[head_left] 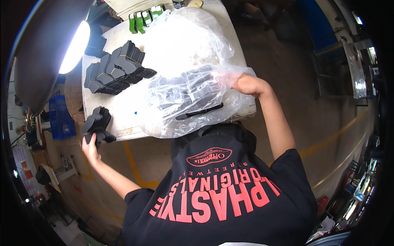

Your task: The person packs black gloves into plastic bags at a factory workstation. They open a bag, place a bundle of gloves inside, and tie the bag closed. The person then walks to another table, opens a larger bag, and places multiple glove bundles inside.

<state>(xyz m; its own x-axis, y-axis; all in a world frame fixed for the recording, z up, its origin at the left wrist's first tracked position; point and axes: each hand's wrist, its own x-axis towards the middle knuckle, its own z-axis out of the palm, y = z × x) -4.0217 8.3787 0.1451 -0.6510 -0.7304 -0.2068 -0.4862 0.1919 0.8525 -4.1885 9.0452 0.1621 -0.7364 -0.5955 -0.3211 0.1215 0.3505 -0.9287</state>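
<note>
At the table's near left corner, my left hand (92, 148) grips a small stack of black, curved flat pieces (98, 119). A large clear plastic bag (197, 37) lies across the table in front of me. Through its crinkled film show more black pieces (180, 90), in the nearer half of the bag. My right hand (249, 85) is closed on the right side of the bag, its fingertips partly covered by the film. Farther left, several banded stacks of the same black pieces (119, 67) stand in a row.
The white table (123, 106) ends just before my body. Green bent parts (143, 19) sit at its far edge, near a dark can (179, 3). A blue plastic crate (61, 117) stands beyond the left side. A bright lamp (76, 47) hangs at the upper left.
</note>
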